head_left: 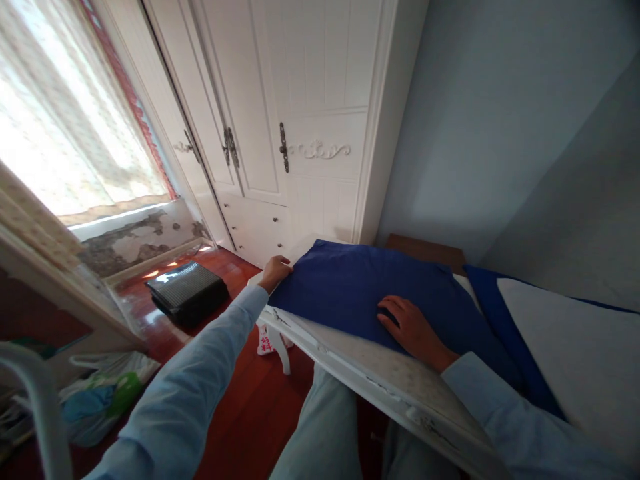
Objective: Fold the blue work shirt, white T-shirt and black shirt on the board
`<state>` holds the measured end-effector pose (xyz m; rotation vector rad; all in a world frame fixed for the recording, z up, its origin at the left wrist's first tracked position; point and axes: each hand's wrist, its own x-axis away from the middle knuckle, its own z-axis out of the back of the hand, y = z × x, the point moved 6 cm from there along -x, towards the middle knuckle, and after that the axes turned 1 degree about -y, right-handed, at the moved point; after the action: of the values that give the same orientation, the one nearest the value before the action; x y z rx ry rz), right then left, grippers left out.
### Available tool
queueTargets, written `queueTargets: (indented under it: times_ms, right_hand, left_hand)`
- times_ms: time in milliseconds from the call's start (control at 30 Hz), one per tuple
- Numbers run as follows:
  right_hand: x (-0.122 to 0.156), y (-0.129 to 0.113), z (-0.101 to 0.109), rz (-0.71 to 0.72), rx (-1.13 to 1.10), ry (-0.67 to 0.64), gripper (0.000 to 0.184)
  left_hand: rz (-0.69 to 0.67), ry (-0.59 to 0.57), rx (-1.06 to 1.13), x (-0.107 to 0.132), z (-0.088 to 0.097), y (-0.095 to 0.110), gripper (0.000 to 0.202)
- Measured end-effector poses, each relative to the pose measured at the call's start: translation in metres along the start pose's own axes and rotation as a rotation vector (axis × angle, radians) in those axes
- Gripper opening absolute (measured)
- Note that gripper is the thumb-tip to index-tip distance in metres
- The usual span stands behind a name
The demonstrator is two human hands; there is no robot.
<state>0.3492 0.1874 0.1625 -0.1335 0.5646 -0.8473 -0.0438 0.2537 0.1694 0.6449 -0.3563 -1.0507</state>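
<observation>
On my feed a tall white wardrobe (300,100) fills the far wall, with panelled doors, dark metal handles and drawers below. Left of it, bright daylight comes through a patterned curtain (65,120) with a red border. The plaster (135,237) beneath the window is stained and peeling. The floor (250,407) is glossy red-brown wood, and a black suitcase (187,290) lies flat on it near the wardrobe. On the right I see a plain pale blue-grey wall (500,120), with a brown wooden top (425,250) at its foot.
</observation>
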Motion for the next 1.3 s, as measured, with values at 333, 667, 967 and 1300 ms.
queueTargets:
  times_ms: [333,667,967,1300]
  right_hand:
    - [-0.001,-0.003,0.002,-0.003,0.012,-0.005,0.025]
    - [-0.003,-0.010,0.007,-0.011,0.064,-0.043,0.026]
    - [0.019,-0.018,0.008,0.062,-0.015,-0.163,0.041]
    - [0.060,0.017,0.031,0.012,0.088,-0.310,0.056]
  left_hand:
    - [-0.395,0.060,-0.328,0.063,0.005,0.053,0.040]
    - [-1.116,-0.358,-0.401,0.175,-0.069,0.097,0.059]
    - [-1.193,-0.451,-0.438,0.161,-0.061,0.085,0.063]
    - [-1.124,-0.440,-0.433,0.143,-0.044,0.054,0.064]
